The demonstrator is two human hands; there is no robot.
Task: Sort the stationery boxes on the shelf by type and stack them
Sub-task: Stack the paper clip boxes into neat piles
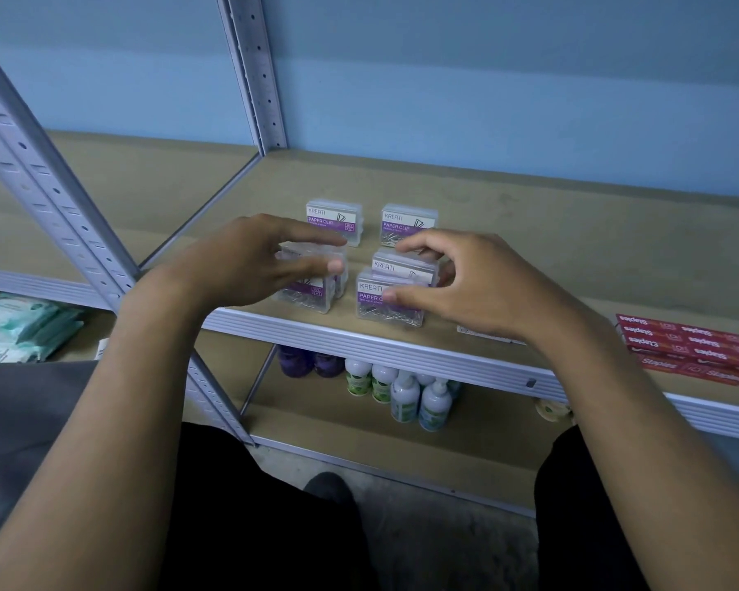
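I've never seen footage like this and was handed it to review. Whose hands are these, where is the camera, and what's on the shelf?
There is no machine here: a person wears a camera on the head, looking down at their own arms. The left hand and right hand reach over clear paper clip boxes grouped on the wooden shelf. The fingers curl around the front boxes, but nothing is clearly lifted. Red staples boxes lie stacked at the right. Bottles stand on the shelf below.

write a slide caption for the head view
Left hand and right hand hover over clear paper clip boxes on shelf; red staples boxes stacked aside.
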